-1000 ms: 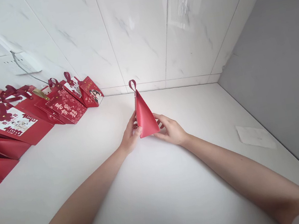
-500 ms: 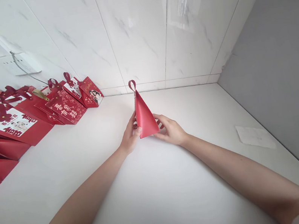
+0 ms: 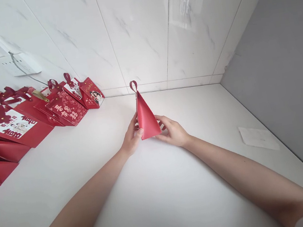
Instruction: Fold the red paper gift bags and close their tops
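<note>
Upright in the middle of the view is a red gift box (image 3: pixel 147 118), its triangular side turned toward me. A dark red ribbon loop (image 3: pixel 133 86) stands up from its peak. My left hand (image 3: pixel 132 136) grips the box's left side, thumb on the near lower corner and fingers behind. On the opposite side, my right hand (image 3: pixel 173 130) curls its fingers round the lower right edge, some of them hidden behind the box. Whether the base touches the table I cannot tell.
Several red and white gift boxes (image 3: pixel 28 126) with ribbon loops line the left of the white table (image 3: pixel 166 204). A tiled wall (image 3: pixel 137 30) rises behind, with a socket and grey cable (image 3: pixel 20 65). A flat white sheet (image 3: pixel 258 138) lies at the right, beside a grey panel (image 3: pixel 283 68).
</note>
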Motion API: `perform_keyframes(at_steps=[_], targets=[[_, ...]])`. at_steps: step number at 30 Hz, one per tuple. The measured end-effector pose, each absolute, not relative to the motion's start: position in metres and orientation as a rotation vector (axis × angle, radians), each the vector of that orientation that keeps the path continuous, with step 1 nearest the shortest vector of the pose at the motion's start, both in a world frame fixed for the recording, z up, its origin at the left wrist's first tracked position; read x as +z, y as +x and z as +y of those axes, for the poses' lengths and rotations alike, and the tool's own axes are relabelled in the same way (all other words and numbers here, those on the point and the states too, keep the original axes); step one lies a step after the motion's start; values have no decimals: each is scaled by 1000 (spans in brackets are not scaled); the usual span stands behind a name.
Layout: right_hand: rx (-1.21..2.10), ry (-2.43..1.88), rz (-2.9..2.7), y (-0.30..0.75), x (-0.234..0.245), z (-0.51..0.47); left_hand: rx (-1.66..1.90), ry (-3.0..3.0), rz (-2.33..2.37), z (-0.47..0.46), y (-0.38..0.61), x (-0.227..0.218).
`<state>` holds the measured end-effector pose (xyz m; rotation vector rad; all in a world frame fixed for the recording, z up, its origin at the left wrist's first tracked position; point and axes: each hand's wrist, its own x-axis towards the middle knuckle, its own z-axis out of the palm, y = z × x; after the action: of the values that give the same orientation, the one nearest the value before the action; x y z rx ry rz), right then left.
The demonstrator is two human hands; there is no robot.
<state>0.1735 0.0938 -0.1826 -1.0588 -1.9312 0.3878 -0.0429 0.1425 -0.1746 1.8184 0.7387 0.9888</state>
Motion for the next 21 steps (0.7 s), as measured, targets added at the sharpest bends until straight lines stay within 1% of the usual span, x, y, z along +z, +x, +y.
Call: perform_keyframes(at_steps=[8,11,16,21], targets=[[402,-1049,-1935,174,-183,94,1008,1794,732,138,-41,-170],[380,-1013,-1953,174,-184,94,1006,1606,700,136,-41,-171],[220,-1019,-1908,173,-182,94,1054,1219,763,145,-45,-174],[359,-1090,-1908,174,-187,97,1120,1171,900,152,-47,-175]])
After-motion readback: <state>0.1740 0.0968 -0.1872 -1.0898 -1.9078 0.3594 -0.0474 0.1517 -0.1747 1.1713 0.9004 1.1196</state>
